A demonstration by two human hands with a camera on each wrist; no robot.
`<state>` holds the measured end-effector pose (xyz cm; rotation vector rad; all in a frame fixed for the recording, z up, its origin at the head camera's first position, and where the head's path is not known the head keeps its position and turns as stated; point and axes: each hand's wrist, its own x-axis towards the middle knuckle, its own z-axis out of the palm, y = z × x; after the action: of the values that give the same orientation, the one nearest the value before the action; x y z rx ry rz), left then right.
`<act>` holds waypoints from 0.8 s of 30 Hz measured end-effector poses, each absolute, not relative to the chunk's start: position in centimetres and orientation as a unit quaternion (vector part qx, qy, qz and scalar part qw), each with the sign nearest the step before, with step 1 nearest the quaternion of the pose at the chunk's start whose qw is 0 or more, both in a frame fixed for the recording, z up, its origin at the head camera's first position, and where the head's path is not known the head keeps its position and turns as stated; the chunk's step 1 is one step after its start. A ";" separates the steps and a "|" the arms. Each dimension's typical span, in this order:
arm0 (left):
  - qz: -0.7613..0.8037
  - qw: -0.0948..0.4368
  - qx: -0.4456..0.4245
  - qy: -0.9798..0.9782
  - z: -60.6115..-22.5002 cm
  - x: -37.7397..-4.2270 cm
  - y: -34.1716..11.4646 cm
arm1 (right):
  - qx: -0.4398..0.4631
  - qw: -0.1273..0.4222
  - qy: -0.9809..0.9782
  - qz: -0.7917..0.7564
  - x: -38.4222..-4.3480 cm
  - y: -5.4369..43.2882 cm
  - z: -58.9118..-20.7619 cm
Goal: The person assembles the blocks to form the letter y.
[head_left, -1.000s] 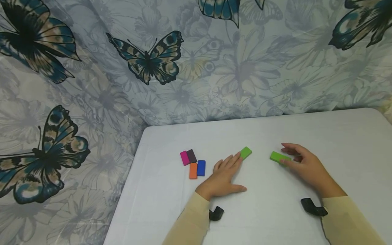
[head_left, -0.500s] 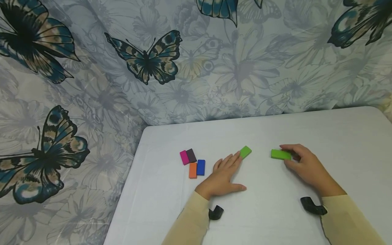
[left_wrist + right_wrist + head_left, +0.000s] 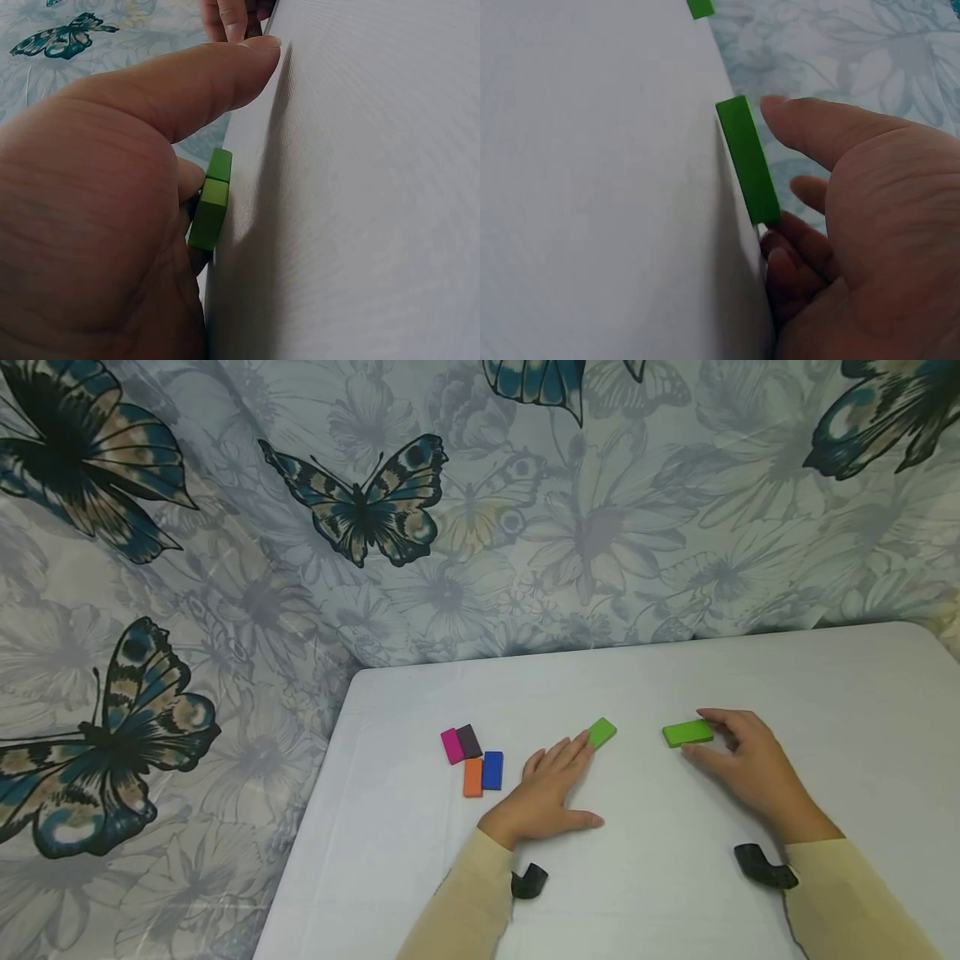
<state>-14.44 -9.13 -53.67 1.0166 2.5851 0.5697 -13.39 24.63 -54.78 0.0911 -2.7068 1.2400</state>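
In the head view my left hand [image 3: 543, 797] lies spread, palm down, its fingertips at the near end of a small green rectangular block [image 3: 603, 732]. To its right, a second green block [image 3: 687, 733] lies flat, with my right hand [image 3: 753, 772] around its right end. My right thumb overlaps the block's near edge in this view and a forefinger is at its far corner. In the right wrist view the thumb [image 3: 802, 120] stands a little apart from the green block's long side [image 3: 750, 161], while curved fingers [image 3: 802, 240] are close at its lower end.
Left of my left hand, pink [image 3: 452, 747], dark purple [image 3: 469, 742], orange [image 3: 473, 777] and blue [image 3: 492, 771] blocks lie grouped. The white table [image 3: 630, 893] meets a butterfly-patterned covering [image 3: 600, 543] along its back edge. Black straps [image 3: 765, 867] show at both wrists.
The right green block has turned: its right end, lower a second ago, now sits slightly higher than its left. My right thumb and fingers have shifted around that end. My left hand stays put.
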 end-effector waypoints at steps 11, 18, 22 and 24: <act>0.202 0.154 0.355 0.900 -53.5 -14.4 -9.2 | 0.015 0.097 -0.921 0.378 -14.0 22.8 -54.8; 0.203 0.153 0.355 0.900 -53.7 -14.4 -9.2 | -0.004 0.090 -0.923 0.373 -14.0 22.6 -54.6; 0.205 0.154 0.354 0.899 -53.7 -14.4 -9.2 | 0.000 0.090 -0.925 0.370 -14.0 22.6 -54.6; 0.206 0.155 0.353 0.899 -53.6 -14.4 -9.2 | 0.001 0.089 -0.927 0.366 -14.0 22.6 -54.5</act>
<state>-14.36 -9.23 -53.64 1.0122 2.5767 0.5902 -14.03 22.57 -54.50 0.0034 -2.7567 1.0876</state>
